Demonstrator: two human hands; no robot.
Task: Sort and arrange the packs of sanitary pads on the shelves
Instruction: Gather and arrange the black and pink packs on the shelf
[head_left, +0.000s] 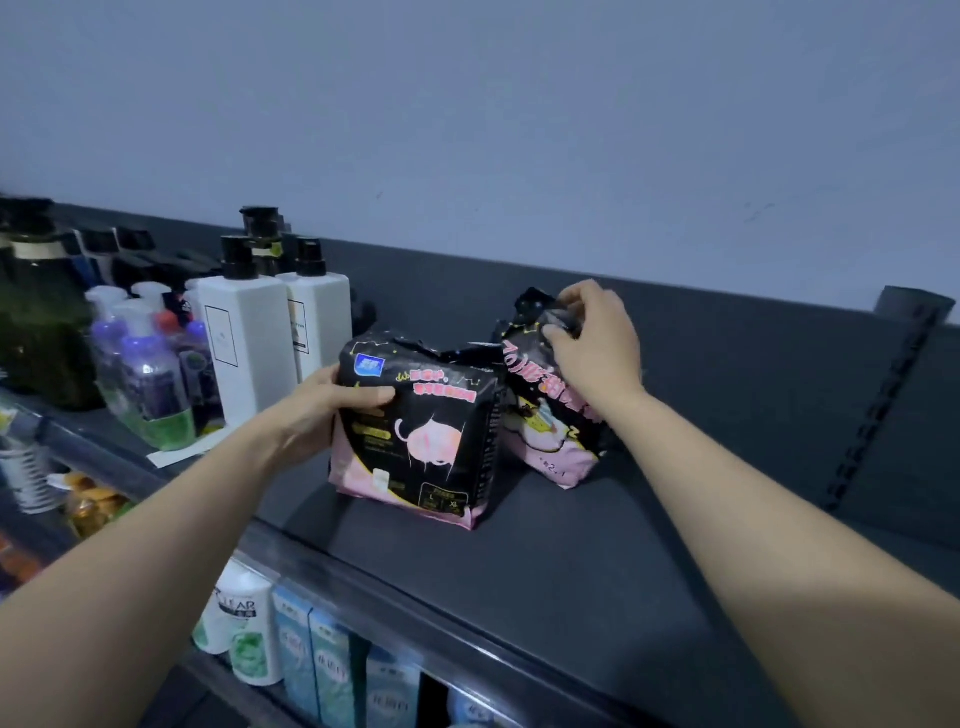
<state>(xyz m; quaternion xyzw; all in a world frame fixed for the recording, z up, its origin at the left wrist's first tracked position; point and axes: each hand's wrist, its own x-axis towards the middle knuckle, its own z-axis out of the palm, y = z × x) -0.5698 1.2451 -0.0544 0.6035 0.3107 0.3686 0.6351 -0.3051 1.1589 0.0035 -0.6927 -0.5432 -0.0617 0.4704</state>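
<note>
Top shelf (597, 561): dark grey. It carries both packs of sanitary pads on its right-hand stretch. White pump bottles (249, 343) stand to the left, apart from the packs.

Left pack (431, 431): black and pink, upright on its base, printed front toward the camera, near the shelf's front edge.

Right pack (550, 431): same colours, just beside the left pack and a little further back. It leans, with its lower pink corner on the shelf. Contact between the two packs cannot be confirmed.

Left grip (332, 405): closed on the left edge of the left pack, thumb across the printed front, fingers hidden behind. The pack sits to the right of the palm.

Right grip (592, 348): fingers curled, pinching the crumpled top of the right pack from above. The pack hangs below the palm.

Judgement: the step in hand looks like squaring the pair into a row. The next move likely calls for righting the leaning pack, turning its front outward and sliding it flush against its neighbour, while the left grip steadies the upright one.
</note>
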